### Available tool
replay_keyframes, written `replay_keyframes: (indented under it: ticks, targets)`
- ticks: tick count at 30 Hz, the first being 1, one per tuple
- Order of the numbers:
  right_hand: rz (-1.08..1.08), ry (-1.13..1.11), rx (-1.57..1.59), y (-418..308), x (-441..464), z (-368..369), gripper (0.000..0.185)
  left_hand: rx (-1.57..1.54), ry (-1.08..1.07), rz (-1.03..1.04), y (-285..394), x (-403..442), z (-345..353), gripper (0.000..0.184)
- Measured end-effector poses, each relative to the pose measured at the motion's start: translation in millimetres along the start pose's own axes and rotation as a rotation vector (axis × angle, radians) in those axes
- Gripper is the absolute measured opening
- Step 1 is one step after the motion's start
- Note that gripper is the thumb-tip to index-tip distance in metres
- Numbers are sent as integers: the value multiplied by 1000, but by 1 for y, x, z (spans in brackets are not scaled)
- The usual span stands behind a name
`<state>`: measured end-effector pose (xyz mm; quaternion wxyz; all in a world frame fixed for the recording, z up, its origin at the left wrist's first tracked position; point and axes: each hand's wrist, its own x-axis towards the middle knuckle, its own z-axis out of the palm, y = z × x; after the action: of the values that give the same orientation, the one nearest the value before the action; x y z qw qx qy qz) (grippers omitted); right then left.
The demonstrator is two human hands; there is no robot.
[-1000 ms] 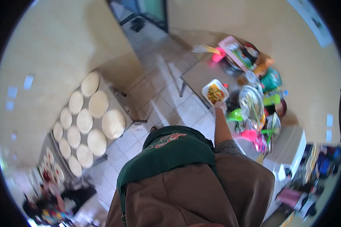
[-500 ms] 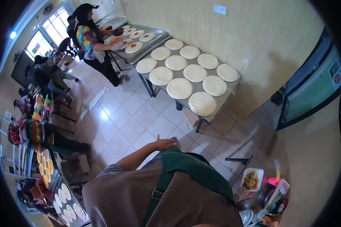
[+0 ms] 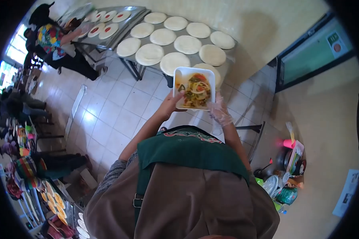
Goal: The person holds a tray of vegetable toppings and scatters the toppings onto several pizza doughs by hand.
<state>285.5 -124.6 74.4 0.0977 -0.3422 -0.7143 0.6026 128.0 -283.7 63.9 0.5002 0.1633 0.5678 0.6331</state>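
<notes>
In front of my chest I hold a white foam tray of cooked food; its pieces look like sliced vegetables, with pale rings and red and green bits. My bare left hand grips the tray's lower left corner, the thumb over the rim. At the lower right corner my right hand, in a clear plastic glove, is closed on the tray. Just beyond it stands a metal table bearing several flat round doughs. The tray partly covers the nearest dough.
At the back left a person works at a second table with sauce-topped doughs. More people and orange-topped rounds are along the left. To my right are a pink cup, a ladle and bagged items. A door stands back right.
The tray has been lifted from the right-hand side table to in front of me. Both hands now hold it; before, my left hand was empty. The view has turned somewhat to the right.
</notes>
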Motion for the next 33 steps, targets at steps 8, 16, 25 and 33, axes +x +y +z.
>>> replay_keyframes:
  ticks: [8,16,25,33]
  targets:
    - [-532,31,-503,-97,29,101,36,-24,222,301,15,-43,-115,45]
    - [-991,-116,-797,-121,77,179,21,-98,255,332,38,-42,-128,43]
    - [-668,12,-1121,-135,158,148,10,-118,199,256,56,6,-122,44]
    - [-568,-15,-559,-127,248,86,26,9,235,187,86,106,-113,45]
